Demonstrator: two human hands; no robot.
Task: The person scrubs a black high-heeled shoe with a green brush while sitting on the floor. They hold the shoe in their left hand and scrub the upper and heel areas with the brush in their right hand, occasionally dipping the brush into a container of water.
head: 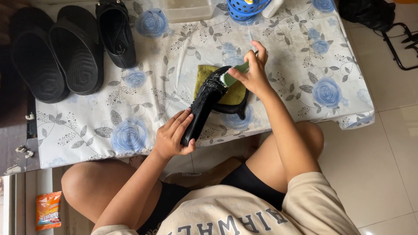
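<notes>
My left hand (173, 135) grips the heel end of a black sandal (203, 102) that lies tilted over the front edge of the low table (283, 65). My right hand (251, 72) holds a small green brush (235, 74) pressed against the sandal's toe end. A yellow-green cloth (203, 74) lies on the table under the sandal's front. The sandal's strap loops out to the right, below my right hand.
Two black slippers (56, 52) and another black sandal (115, 32) lie at the table's left back. A clear plastic tub (187, 9) and a blue basket (246, 8) stand at the far edge. An orange packet (48, 210) lies on the floor left; a black frame (402, 43) stands right.
</notes>
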